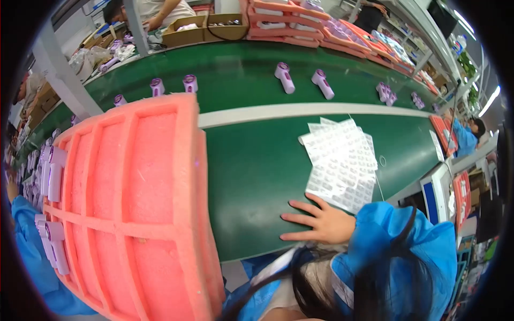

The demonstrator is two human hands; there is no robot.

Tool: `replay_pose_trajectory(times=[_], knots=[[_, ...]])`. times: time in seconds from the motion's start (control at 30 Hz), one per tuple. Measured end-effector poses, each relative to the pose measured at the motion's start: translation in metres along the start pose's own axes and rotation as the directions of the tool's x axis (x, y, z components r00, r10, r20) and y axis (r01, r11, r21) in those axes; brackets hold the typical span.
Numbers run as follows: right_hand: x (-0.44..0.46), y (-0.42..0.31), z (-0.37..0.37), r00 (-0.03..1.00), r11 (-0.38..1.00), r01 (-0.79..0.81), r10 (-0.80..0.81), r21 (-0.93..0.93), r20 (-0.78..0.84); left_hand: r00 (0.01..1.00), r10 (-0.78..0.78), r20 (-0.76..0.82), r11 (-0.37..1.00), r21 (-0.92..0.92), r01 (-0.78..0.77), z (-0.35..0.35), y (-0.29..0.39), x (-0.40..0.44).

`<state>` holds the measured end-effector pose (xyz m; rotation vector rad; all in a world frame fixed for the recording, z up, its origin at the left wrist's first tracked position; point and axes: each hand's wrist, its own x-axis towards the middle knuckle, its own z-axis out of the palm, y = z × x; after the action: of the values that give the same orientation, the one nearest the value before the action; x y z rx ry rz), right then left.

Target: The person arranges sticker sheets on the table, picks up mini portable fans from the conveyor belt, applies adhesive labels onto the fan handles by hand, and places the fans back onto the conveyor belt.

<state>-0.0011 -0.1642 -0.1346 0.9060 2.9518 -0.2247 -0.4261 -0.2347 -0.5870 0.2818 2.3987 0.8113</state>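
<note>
My right hand [321, 220] lies on the green table with its fingers spread, holding nothing, just below a fan of white printed sheets [342, 160]. At the far left edge my left hand [12, 188] shows only in part beyond the pink foam tray [184, 160], beside a crowd of purple devices [32, 166]; its fingers are too small and dark to read. The tray has many compartments. Purple-and-white devices [54, 182] lie in its far-left ones, and the nearer compartments hold none. Another foam layer shows under the tray's right side.
Beyond a pale rail [257, 112], a green belt [235, 69] carries several purple devices [285, 77]. Cardboard boxes [184, 32] and stacked pink trays [284, 32] stand behind it. A person's arm [163, 13] shows at the top left; a person in blue [466, 136] is at the right.
</note>
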Motion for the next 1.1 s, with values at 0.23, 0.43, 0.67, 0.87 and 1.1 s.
replay_pose_trajectory(times=[0.23,0.43,0.67,0.87,1.1], knots=[[-0.008,0.002,0.006,0.999,0.998,0.021,-0.024,-0.053,-0.044,0.968,0.188,0.165,0.963,0.162,-0.215,0.006,0.016,-0.027],[-0.013,0.006,0.021,0.978,0.999,0.032,-0.033,-0.007,-0.204,0.872,0.340,0.354,0.842,0.298,-0.449,0.001,0.025,-0.078],[-0.039,0.055,-0.030,0.946,0.937,0.213,-0.126,0.277,-0.300,0.412,0.558,0.720,0.348,0.247,-0.904,-0.027,0.035,-0.168],[-0.079,0.210,-0.035,0.758,0.954,-0.102,0.258,0.281,-0.599,0.185,0.637,0.749,0.319,-0.037,-0.947,-0.129,0.236,-0.391],[-0.097,0.274,0.011,0.732,0.783,-0.163,0.504,0.600,-0.459,-0.322,0.842,0.432,-0.052,-0.529,-0.847,-0.062,0.374,-0.455]])
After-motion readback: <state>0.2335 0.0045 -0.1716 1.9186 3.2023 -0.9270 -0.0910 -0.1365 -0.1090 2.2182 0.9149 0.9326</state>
